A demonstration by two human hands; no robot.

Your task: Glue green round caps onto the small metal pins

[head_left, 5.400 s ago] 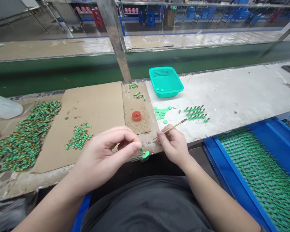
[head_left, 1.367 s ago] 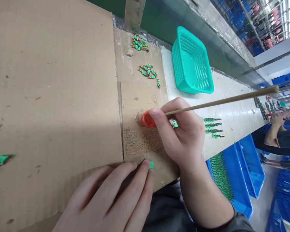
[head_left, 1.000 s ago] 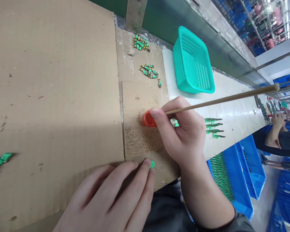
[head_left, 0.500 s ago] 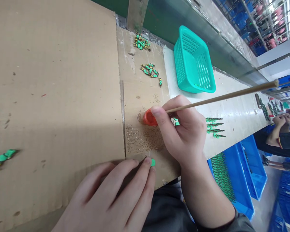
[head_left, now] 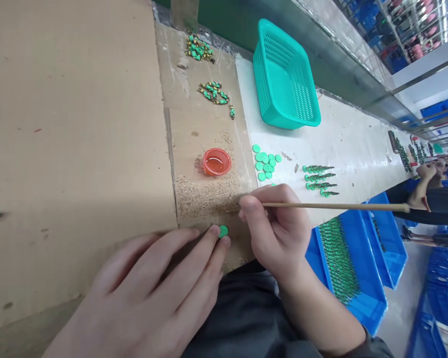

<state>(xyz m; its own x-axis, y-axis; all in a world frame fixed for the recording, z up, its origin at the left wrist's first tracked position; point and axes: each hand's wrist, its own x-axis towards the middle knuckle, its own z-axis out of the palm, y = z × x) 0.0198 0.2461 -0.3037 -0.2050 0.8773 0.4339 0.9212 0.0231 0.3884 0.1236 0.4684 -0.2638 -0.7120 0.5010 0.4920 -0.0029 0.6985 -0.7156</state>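
My left hand (head_left: 153,293) lies at the near edge of the cardboard, fingertips touching a small green button-like disc (head_left: 223,231). Its fingers are bent, and the thumb is hidden. My right hand (head_left: 280,228) pinches a thin wooden stick (head_left: 336,206), whose thick end points right. The stick's other tip is hidden by the fingers. Beyond the hands stands a small red cup (head_left: 217,162) with liquid in it. Brown specks (head_left: 205,196) cover the cardboard between cup and hands. Several loose green discs (head_left: 265,164) lie right of the cup.
A turquoise basket (head_left: 289,79) stands at the back. Small green and yellow pieces (head_left: 199,48) lie in piles behind the cup. Rows of green-and-dark pieces (head_left: 319,176) lie at right, near blue bins (head_left: 366,288). A person's hands (head_left: 427,171) show far right.
My right hand has moved away from the red cup toward me, and the stick has swung nearly level. The cup and loose discs are now uncovered. The whole view has shifted slightly.
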